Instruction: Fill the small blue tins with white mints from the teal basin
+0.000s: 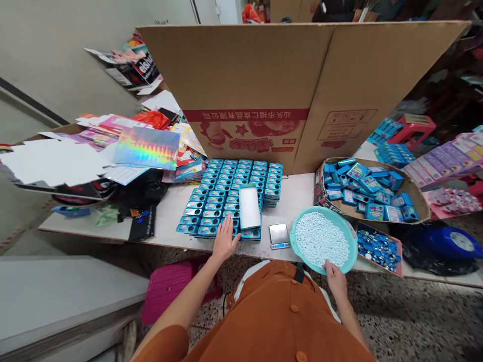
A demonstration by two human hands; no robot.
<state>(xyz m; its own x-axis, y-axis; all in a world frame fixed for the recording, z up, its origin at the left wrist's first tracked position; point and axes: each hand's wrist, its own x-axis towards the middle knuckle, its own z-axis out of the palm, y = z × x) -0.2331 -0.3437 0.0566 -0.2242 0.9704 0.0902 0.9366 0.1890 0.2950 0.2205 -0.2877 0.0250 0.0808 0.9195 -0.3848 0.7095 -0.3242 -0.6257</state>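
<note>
My left hand (225,240) lies with its fingers stretched over the near edge of several rows of small blue boxes (209,206), each with a dark round opening in its top. On those rows rests a white open carton (249,206), just right of my fingertips. My right hand (335,279) grips the near rim of a turquoise basin (353,240), fingertips over the inside. Small pale pellets (320,239) fill the basin. Between the boxes and the basin sits a small digital scale (279,236).
A large cardboard sheet (256,70) stands behind the boxes. At right are a carton of blue packages (370,188) and a tray of blue and silver pieces (379,249). Papers (56,163) are piled at left. Below the table is a pink stool (169,286).
</note>
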